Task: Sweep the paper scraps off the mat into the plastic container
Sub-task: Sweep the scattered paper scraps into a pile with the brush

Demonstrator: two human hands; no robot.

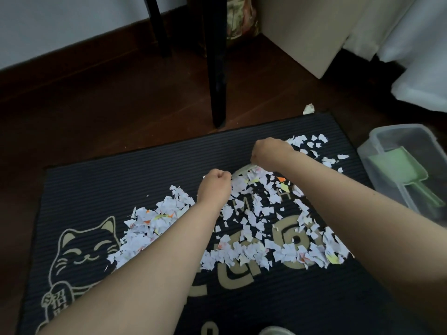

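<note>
White paper scraps (251, 228), a few orange and yellow, lie in a wide band across the dark ribbed mat (121, 180) with a gold cat print. Both forearms reach out over the scraps. My left hand (214, 187) is curled into a fist just above the pile's middle, and nothing shows in it. My right hand (271, 152) bends down at the wrist at the pile's far edge; its fingers are hidden, so I cannot tell whether it holds anything. The clear plastic container (377, 141) stands on the floor off the mat's right edge.
A green scoop (404, 170) lies inside the container. A black furniture leg (217, 76) stands just beyond the mat's far edge, with a loose scrap (309, 109) on the wooden floor nearby. A pale round rim (275, 331) shows at the bottom edge.
</note>
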